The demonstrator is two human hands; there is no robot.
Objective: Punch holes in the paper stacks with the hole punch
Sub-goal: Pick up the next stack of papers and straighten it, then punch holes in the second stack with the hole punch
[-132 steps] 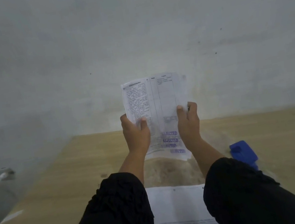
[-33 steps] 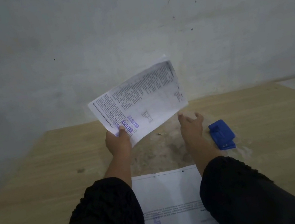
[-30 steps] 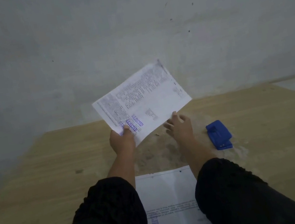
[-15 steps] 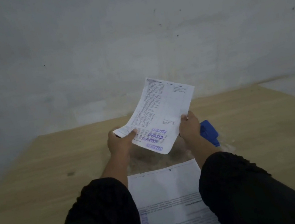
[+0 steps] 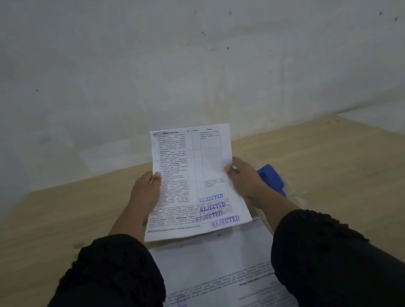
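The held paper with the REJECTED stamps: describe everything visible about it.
The held paper is white, printed with a ruled table and dense text, with four purple REJECTED stamps near its bottom edge. It is held upright above the wooden table, facing the camera. The left hand grips its left edge, the right hand its right. No punched holes are discernible.

I am looking at a plain work room, maybe a small office. I am seeing a light wooden table (image 5: pixel 348 182) pushed up against a bare, pale wall (image 5: pixel 178 50) with a few small dark marks on it. Printed paper sheets (image 5: pixel 197 175) with typed lines, boxes and purple "REJECTED" stamps are showing here, and a blue hole punch (image 5: pixel 271 178) is lying on the table. Papers and a desk tool like these are making it look like a place for paperwork.
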